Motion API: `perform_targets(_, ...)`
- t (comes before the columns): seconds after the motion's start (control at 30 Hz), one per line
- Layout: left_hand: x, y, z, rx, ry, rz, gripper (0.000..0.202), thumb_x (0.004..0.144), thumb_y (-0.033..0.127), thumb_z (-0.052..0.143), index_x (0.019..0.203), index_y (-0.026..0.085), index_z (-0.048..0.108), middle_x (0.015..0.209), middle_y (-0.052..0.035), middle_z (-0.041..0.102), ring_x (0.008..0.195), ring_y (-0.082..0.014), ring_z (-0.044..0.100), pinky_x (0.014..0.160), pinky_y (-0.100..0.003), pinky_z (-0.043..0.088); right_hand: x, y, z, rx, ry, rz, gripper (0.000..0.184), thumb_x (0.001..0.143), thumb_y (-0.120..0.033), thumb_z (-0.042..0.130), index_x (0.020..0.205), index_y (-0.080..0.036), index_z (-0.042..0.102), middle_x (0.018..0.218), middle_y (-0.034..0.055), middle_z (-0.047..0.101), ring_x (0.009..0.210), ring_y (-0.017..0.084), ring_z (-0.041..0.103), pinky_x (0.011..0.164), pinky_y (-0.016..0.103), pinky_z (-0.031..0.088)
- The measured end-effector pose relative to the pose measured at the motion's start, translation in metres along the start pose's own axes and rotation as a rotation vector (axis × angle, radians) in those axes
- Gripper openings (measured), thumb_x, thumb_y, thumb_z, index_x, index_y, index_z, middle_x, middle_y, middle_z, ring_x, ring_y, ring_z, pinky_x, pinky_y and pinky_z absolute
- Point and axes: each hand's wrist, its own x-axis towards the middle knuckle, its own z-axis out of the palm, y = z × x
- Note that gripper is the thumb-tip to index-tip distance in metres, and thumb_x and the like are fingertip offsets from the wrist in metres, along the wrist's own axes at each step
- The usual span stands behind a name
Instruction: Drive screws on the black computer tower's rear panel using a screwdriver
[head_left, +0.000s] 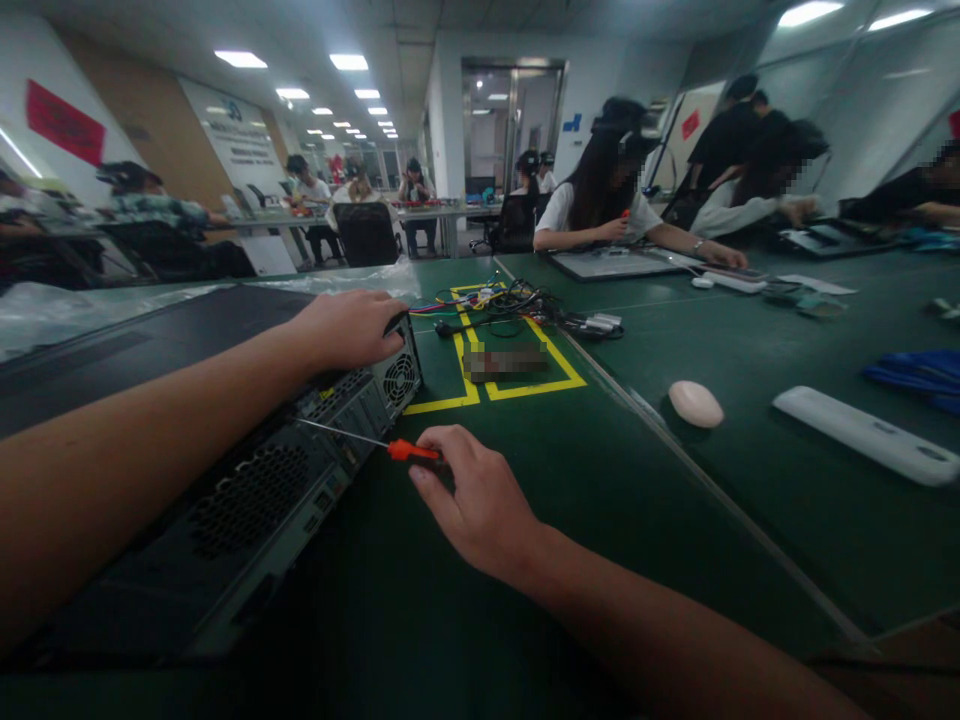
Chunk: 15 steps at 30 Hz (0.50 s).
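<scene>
A black desktop computer case (247, 490) lies on its side on the green table (570, 470), its rear panel with fan grille facing me. My left hand (349, 328) rests on the case's top far corner, fingers curled over the edge. My right hand (472, 500) is closed around an orange-handled screwdriver (411, 451), whose thin metal shaft points left and its tip touches the rear panel of the case.
A tangle of cables (517, 300) lies over a yellow-taped rectangle (525, 385) behind the case. A white mouse (695, 403) and white keyboard (862, 435) sit to the right. Several people work at tables beyond. Plastic wrap (45, 315) lies at the left.
</scene>
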Motion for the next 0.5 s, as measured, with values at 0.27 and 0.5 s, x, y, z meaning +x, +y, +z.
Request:
perform_targets(0.27, -0.0002, 0.0003, -0.0013, -0.006, 0.002, 0.01, 0.064, 0.103, 0.045, 0.045, 0.162, 0.025, 0.059, 0.159, -0.0145, 0.066, 0.138, -0.0366, 0.065, 0.105, -0.049, 0.056, 0.0001, -0.0023, -0.0016, -0.011, -0.012, 0.014, 0.016, 0.109, -0.023, 0.061, 0.124, -0.022, 0.063, 0.113, 0.0063, 0.069, 0.093, 0.021, 0.066, 0.08, 0.037, 0.048)
perform_targets(0.5, -0.0001, 0.0018, -0.0024, 0.017, 0.009, 0.014, 0.062, 0.103, 0.044, 0.041, 0.158, 0.023, 0.062, 0.153, -0.0148, 0.07, 0.135, -0.0361, 0.067, 0.102, -0.049, 0.058, 0.0004, -0.0017, -0.0018, -0.012, -0.013, 0.014, 0.016, 0.109, -0.025, 0.06, 0.124, -0.022, 0.063, 0.113, 0.0064, 0.069, 0.092, 0.022, 0.066, 0.08, 0.038, 0.048)
